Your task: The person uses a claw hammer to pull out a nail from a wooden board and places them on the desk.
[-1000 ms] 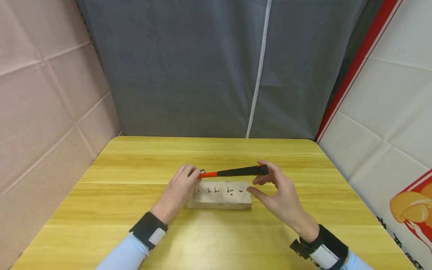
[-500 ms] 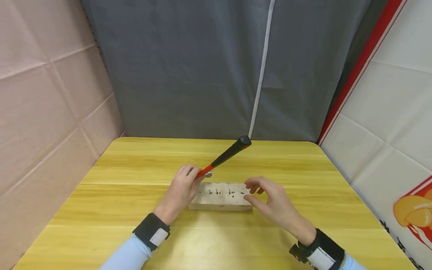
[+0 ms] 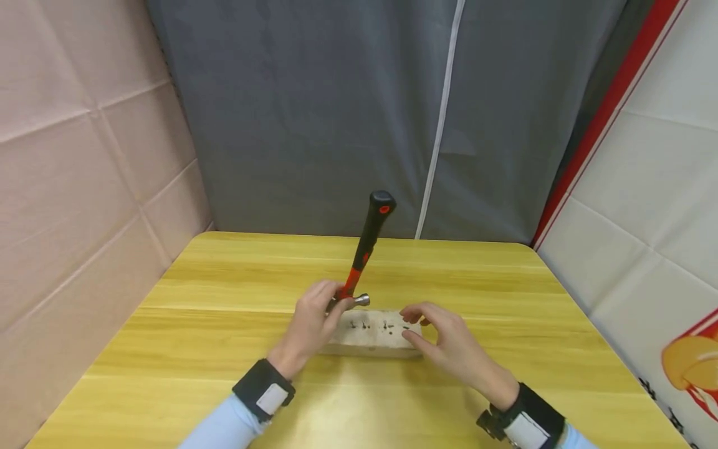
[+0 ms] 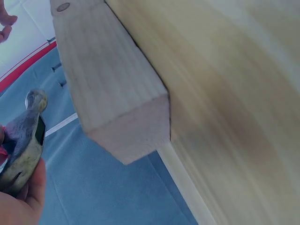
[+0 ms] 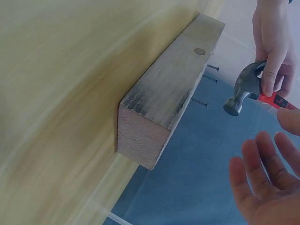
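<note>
Orange-and-black hammer [image 3: 364, 252] now stands handle-up, swung up from flat since a second ago, left hand [image 3: 310, 327] gripping its steel head at the wood block's [image 3: 373, 337] left end, right hand [image 3: 449, 343] off it, fingers loosely spread, hovering by the nails [image 3: 374, 324].

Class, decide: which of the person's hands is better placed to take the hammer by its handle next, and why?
Probably the right hand: it is open and holds nothing beside the wooden block, while the left hand grips the hammer at its head, handle pointing up.
</note>
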